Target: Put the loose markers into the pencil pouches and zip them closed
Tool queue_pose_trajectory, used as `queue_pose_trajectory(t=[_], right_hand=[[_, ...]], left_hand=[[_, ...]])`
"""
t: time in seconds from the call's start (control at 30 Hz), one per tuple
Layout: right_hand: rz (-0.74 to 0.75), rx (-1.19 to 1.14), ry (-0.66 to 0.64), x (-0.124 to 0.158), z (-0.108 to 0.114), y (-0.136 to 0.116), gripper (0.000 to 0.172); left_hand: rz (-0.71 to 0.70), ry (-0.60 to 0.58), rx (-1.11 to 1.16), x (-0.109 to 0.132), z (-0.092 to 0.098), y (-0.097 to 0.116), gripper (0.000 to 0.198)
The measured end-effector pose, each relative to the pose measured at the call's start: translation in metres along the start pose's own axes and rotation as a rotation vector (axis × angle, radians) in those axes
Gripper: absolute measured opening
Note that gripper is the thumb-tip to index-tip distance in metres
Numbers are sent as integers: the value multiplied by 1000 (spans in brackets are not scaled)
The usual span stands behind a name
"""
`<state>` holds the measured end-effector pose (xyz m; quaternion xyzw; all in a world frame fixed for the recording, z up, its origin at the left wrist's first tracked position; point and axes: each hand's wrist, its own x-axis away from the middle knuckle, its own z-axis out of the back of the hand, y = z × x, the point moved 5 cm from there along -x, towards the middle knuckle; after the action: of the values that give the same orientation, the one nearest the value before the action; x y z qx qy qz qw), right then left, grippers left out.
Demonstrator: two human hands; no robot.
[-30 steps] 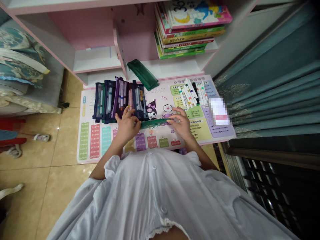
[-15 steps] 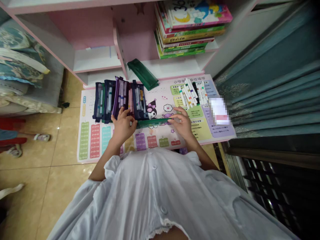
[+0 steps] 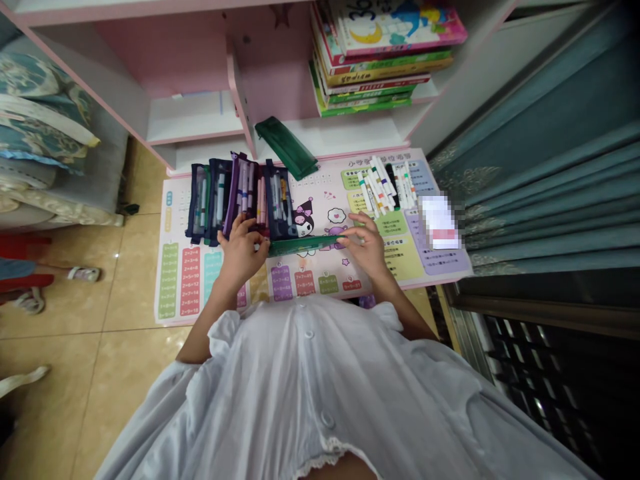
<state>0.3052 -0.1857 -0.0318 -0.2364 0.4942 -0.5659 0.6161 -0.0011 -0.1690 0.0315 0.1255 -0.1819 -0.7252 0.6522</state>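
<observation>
At six o'clock on the times-table mat (image 3: 163, 280), the left hand (image 3: 241, 255) and right hand (image 3: 367, 247) are pinching opposite ends of a green pencil pouch (image 3: 300, 246) (spreading slightly wider apart), below the mesh pencil cases (image 3: 235, 200).

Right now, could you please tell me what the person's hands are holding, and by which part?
The left hand and the right hand hold a narrow green item, perhaps a ruler or slim pouch, by its two ends.
</observation>
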Motion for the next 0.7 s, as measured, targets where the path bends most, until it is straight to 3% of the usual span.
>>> queue_pose_trajectory(t=[0.7], right_hand=[[-17, 10, 8, 0, 3, 2, 8]], left_hand=[[112, 11, 60, 4, 12, -9, 18]])
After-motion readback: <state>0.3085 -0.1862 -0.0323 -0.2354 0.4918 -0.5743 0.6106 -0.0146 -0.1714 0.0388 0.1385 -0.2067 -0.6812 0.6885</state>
